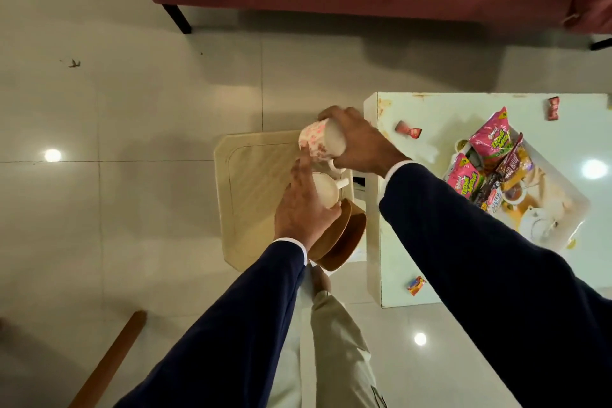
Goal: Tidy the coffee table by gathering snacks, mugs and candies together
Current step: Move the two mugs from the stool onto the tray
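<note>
Right hand [359, 142] grips a pink-patterned mug [322, 146] tilted on its side above a cream tray [251, 195]; left hand [303, 205] rests with fingers spread loosely on a plain white mug [326, 189].
Both mugs are over the tray's right part, the white one just near of the patterned one and touching a brown wooden bowl [344, 238] at the tray's near right corner. To the right, the white table [430, 242] carries a printed tray [549, 219] heaped with pink snack packets [491, 137], while wrapped candies lie apart on it: one near the far left corner [408, 130], one at the far edge [553, 108], one at the near edge [416, 285].
</note>
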Tool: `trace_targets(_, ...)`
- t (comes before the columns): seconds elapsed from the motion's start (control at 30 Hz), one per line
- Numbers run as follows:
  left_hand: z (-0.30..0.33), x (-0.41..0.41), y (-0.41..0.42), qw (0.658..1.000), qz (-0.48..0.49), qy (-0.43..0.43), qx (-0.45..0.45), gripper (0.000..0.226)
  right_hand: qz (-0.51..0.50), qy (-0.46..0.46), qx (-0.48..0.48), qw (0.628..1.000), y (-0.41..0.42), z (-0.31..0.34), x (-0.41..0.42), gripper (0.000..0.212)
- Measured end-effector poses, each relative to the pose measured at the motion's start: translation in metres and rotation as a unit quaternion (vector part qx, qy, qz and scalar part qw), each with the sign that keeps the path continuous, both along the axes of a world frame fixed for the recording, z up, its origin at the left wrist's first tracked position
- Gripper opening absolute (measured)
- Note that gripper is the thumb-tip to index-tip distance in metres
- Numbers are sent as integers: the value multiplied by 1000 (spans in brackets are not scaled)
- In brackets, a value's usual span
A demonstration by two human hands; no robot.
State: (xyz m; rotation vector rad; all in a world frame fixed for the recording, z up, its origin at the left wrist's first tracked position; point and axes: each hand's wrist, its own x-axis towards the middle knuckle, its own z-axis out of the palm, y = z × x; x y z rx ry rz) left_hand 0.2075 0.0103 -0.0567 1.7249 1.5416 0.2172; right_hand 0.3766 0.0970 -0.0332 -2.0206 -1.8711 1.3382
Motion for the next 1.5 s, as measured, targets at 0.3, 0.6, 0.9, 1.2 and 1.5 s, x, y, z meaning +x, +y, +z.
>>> trace_targets(0.3,0,-41,26,942,173,-238,-162,62,-534,472,-56,699,-132,32,65,79)
trace_targets(0.6,67,-72,15,758,266,-449,-392,64,-584,575,-31,572,-270,116,25,94)
trace_targets(0.9,162,-1,-71,752,247,-426,-439,42,-594,588,1,548,-377,203,16,76)
trace_targets(1.2,250,89,-198,806,152,-404,-406,78,-565,599,99,559,-509,258,72,78)
trace_targets(1.5,268,149,-309,826,119,-385,-394,42,-587,595,106,539,-629,258,131,73)
